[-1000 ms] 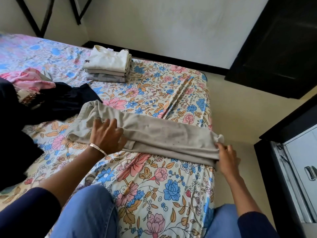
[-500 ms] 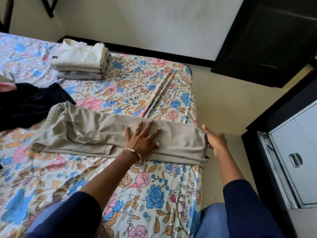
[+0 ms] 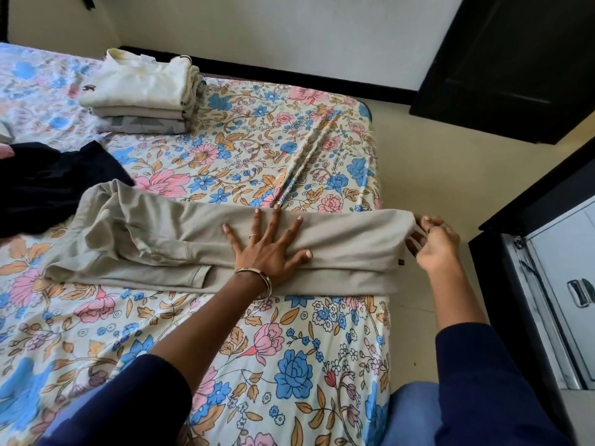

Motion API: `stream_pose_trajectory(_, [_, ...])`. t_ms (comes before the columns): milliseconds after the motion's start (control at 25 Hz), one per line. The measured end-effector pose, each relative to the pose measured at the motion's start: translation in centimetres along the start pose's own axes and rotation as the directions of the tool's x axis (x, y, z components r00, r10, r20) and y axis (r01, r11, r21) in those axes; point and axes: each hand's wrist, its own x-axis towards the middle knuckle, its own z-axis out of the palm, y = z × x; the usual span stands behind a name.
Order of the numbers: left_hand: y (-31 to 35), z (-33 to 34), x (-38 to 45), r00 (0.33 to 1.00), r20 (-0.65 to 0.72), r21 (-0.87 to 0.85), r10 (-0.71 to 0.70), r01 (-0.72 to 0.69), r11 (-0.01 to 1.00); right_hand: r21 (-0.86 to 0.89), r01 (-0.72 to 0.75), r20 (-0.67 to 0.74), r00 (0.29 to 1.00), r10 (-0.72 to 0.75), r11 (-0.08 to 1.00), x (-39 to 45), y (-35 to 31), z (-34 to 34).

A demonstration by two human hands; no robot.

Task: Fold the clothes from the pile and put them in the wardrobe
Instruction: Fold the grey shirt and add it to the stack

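Beige trousers (image 3: 347, 249) lie folded lengthwise across the floral bed sheet (image 3: 289, 365), legs reaching the bed's right edge. My left hand (image 3: 267, 249) presses flat on their middle, fingers spread. At the cuff end my right hand (image 3: 433, 244) has loosely bent fingers touching the hem; no firm grip shows. A pile of dark clothes (image 3: 48, 185) lies at the left, touching the trousers' waist end. A stack of folded light clothes (image 3: 141, 91) sits at the back of the bed.
A grey metal wardrobe (image 3: 566, 284) with a handle stands at the right, framed in black. A dark door (image 3: 521, 59) is at the top right. Pale floor (image 3: 425, 162) runs between bed and wardrobe. My knees in blue jeans are at the bottom.
My left hand slid right along the trousers from the waist to the middle and flattened out. My right hand loosened its hold on the cuff end. The view shifted right.
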Motion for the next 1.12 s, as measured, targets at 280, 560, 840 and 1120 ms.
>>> stream_pose_trajectory(280, [0.2,0.1,0.3,0.999,0.046,0.023,-0.010,0.009,1.000,-0.256,0.180,0.276,0.955,-0.106,0.950,-2.1,2.0,-2.7])
stream_pose_trajectory(560, [0.4,-0.1,0.2,0.999,0.048,0.005,-0.021,0.021,1.000,-0.447,0.191,0.172,0.977,-0.126,0.874,-0.6,2.6,-2.3])
stream_pose_trajectory(840, [0.6,0.1,0.2,0.999,0.022,-0.002,-0.035,0.036,0.999,-0.435,-0.009,0.178,0.979,0.095,0.900,-0.4,5.0,-2.0])
stream_pose_trajectory(1120, [0.6,0.2,0.1,0.998,-0.001,-0.030,-0.069,0.069,0.997,-0.706,0.253,-0.105,0.886,-0.451,0.662,-3.2,4.0,-1.1])
